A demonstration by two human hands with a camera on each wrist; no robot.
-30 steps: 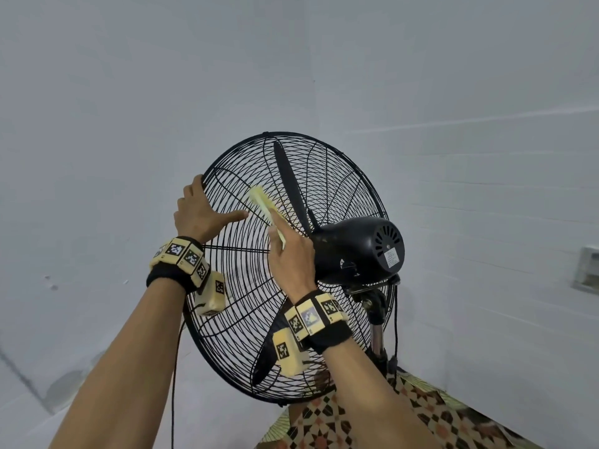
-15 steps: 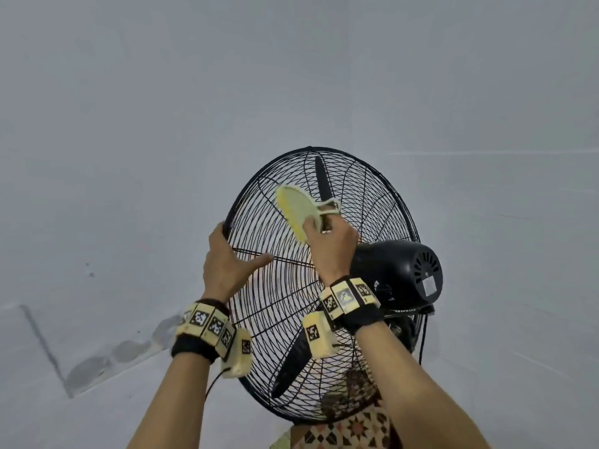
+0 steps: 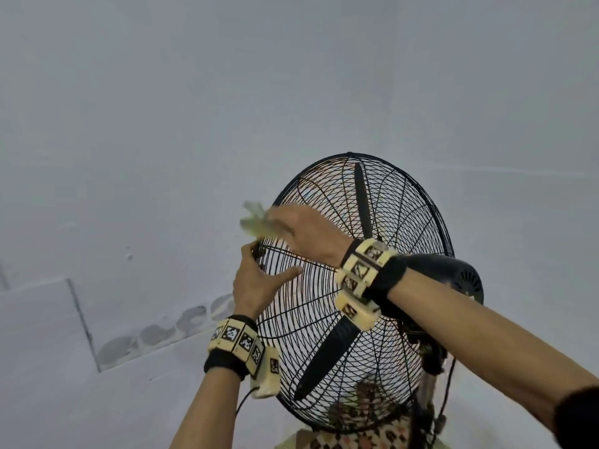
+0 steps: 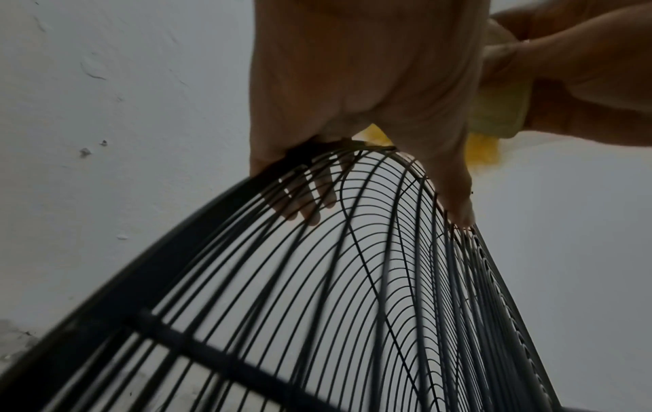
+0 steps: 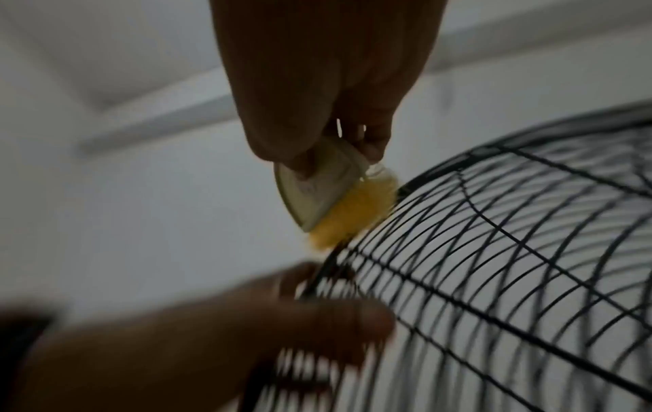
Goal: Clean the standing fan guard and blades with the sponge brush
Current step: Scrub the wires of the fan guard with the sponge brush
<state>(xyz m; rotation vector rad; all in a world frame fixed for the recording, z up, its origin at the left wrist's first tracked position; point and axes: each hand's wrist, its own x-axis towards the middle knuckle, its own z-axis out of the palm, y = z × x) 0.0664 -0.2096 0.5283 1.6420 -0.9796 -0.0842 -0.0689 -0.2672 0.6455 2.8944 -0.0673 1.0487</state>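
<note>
One sponge brush [image 5: 338, 206] (yellow fuzz) touching black guard [image 5: 511, 278]

Blur, occlusion and cropping only

Head view: pale yellow-green sponge brush [image 3: 257, 222] motion-smeared, shape unreadable; right hand [image 3: 308, 234] covers its handle. Right forearm blocks most of the black motor housing [image 3: 460, 277]; stand pole and patterned surface below cut by the frame bottom. Left hand [image 3: 259, 283] fingers go behind the black wire fan guard [image 3: 324, 319] rim, tips seen only through wires in the left wrist view [image 4: 303, 206]. Right wrist view: left hand [image 5: 211, 348] and nearby guard wires heavily blurred; brush's yellow fibres [image 5: 352, 214] fuzzy.
</note>
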